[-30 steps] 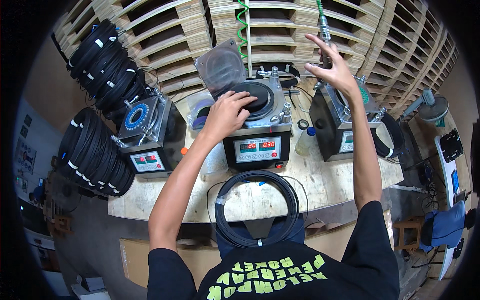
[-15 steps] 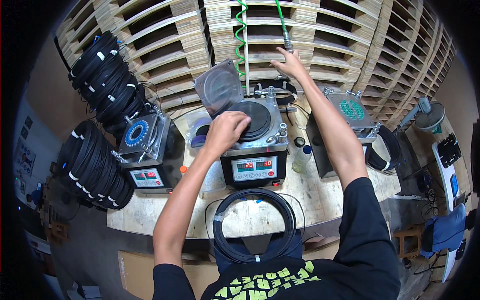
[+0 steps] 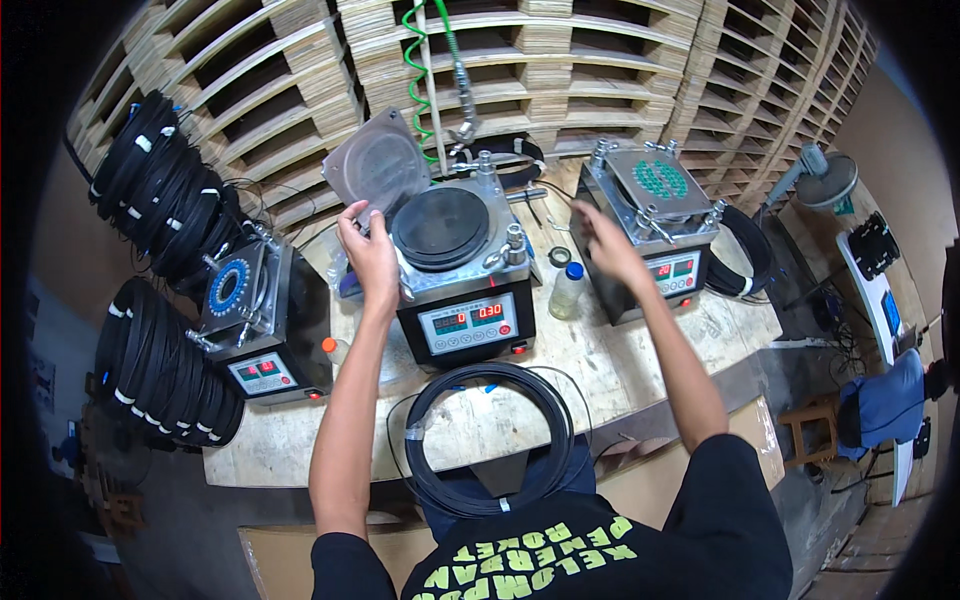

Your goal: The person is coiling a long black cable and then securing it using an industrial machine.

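Since the translucent-looking grey square plate [image 3: 375, 165] leans tilted at the rear left of the black-and-silver box machine [image 3: 465, 292], a knock could probably drop it on the left hand [image 3: 372, 258]. That hand is part-curled just left of the machine; can't tell if it's touching anything. Right hand [image 3: 614, 248] is loosely bent, right of the machine; can't tell if it's empty. A forearm sweep could topple the blue-capped clear bottle [image 3: 566, 294], also right. Round matte black pad [image 3: 440, 225] sits on the machine, rubbery-looking.
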The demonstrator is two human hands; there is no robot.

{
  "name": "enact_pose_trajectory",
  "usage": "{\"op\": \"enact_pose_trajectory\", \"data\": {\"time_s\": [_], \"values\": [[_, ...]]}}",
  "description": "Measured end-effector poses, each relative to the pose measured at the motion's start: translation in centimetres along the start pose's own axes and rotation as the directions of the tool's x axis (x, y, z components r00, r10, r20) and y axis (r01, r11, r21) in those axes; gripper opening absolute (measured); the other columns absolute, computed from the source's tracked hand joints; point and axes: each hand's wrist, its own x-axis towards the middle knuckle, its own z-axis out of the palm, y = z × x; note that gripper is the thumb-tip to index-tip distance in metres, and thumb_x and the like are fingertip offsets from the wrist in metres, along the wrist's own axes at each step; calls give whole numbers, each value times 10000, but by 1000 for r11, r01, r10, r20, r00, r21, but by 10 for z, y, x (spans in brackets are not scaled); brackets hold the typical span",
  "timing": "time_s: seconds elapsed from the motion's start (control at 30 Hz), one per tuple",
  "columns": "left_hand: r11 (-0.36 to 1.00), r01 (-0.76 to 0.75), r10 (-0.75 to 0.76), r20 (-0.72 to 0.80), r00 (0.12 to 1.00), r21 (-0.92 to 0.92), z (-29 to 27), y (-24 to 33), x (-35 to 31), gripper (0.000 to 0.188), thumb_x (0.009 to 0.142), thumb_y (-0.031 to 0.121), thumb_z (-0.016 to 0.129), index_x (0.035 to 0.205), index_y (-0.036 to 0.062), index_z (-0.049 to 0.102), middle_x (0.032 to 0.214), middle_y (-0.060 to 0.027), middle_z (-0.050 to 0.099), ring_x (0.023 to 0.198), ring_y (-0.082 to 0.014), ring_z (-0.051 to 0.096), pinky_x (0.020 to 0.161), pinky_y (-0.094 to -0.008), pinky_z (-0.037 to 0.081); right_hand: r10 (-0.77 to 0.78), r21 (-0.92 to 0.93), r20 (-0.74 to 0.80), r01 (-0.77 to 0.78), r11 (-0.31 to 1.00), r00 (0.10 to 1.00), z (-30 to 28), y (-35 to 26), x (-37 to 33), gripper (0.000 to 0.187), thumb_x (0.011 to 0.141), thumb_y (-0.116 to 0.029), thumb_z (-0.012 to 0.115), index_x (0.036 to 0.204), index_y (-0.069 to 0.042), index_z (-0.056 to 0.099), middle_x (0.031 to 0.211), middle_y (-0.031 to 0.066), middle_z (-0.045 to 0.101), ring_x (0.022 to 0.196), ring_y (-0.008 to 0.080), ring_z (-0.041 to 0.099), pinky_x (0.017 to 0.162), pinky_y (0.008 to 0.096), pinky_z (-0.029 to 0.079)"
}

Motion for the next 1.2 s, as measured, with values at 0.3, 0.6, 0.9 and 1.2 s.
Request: {"op": "enact_pose_trajectory", "data": {"time_s": [0.3, 0.6, 0.9, 1.2], "values": [[985, 160, -154, 79, 985, -69, 1, 16, -5, 545, 883, -22, 501, 1405, 80, 383, 1350, -214, 495, 1175, -271, 548, 1037, -371, 396, 322, 208, -32, -309, 928, 946, 70, 65, -104, 862, 724, -158, 832, 1442, -29, 372, 1392, 204, 511, 1260, 314, 525, 1060, 381, 414], [987, 104, -93, 90, 992, -123, -10, -2, -7, 608, 843, -59, 508, 1418, 93, 377, 1402, -256, 461, 1304, -340, 474, 1103, -378, 339, 1, -22, 145, 2, 1000, 989, -32, -125, 25, 655, 776, -333, 841, 1288, -53, 542, 1144, 152, 646, 1019, 221, 614, 929, 340, 491], [991, 49, -40, 78, 996, -122, -4, -4, -5, 629, 815, -74, 493, 1418, 61, 373, 1402, -263, 457, 1328, -385, 453, 1116, -396, 332, -6, -636, 583, 461, 619, 813, -24, -245, 108, 645, 718, -409, 828, 1279, -143, 656, 1005, 159, 729, 977, 354, 690, 839, 449, 549], [992, 59, -53, 48, 997, -113, -6, 13, -9, 646, 810, -112, 494, 1419, 62, 366, 1396, -260, 456, 1321, -400, 454, 1109, -418, 347, 0, -613, 774, 750, 251, 633, 56, -301, 149, 391, 638, -305, 876, 932, -77, 757, 947, 118, 746, 915, 309, 726, 722, 422, 578]]}}
